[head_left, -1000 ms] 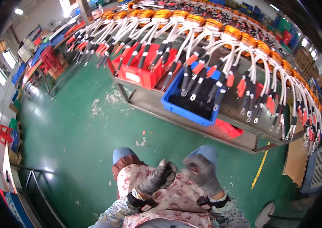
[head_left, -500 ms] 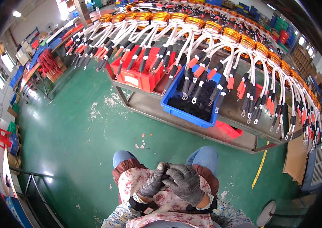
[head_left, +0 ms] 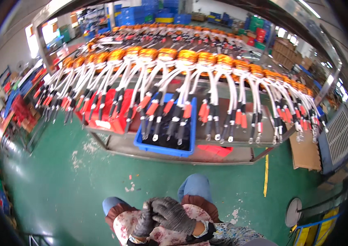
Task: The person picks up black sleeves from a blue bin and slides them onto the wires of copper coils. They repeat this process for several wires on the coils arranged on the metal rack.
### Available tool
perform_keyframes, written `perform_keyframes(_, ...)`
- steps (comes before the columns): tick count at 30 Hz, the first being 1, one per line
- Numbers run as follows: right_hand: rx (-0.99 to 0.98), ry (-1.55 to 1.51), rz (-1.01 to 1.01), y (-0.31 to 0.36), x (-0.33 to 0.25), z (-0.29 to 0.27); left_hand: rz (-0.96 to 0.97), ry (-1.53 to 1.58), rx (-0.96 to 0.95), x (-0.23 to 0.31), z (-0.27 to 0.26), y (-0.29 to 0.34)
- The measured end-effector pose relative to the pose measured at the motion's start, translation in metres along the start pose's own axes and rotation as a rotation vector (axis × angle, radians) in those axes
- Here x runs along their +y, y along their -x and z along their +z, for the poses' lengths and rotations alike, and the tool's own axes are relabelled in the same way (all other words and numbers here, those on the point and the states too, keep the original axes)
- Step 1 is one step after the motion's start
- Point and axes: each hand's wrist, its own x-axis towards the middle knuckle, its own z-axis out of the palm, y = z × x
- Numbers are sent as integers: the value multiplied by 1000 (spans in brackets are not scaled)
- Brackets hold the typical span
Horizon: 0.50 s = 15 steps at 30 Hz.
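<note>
Above my lap, my left hand (head_left: 144,222) and my right hand (head_left: 175,215) are brought together, both in grey gloves. Their fingers are bent and meet; whatever lies between them is hidden. A floral apron (head_left: 163,235) is just beneath. Ahead, copper-coloured coils (head_left: 187,56) stand in a row on a metal rack. White cables (head_left: 170,80) hang from them over the front edge, with black and red sleeves and metal ring lugs at their ends. Behind some of these ends sits a blue bin (head_left: 163,151) of black pieces.
A red bin (head_left: 116,124) stands left of the blue one. Another red container (head_left: 215,150) rests on the rack's lower shelf (head_left: 170,158). To the right are a cardboard sheet (head_left: 305,153), a grey louvred unit (head_left: 338,139) and a round disc on a stand (head_left: 293,212). Scraps litter the green floor.
My view has tilted up and turned, so the rack now looks more level and its far rows show more. My hands stay together and appear lower and further left.
</note>
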Motion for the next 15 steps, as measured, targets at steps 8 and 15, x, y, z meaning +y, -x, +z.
perform_keyframes(8, 23, -442, 201, 3, 19, -12, 55, -194, -29, 16, 29, 7)
perform_keyframes(15, 777, -339, 420, -1, 61, -160, 85, -124, -98, 17, 20, 11)
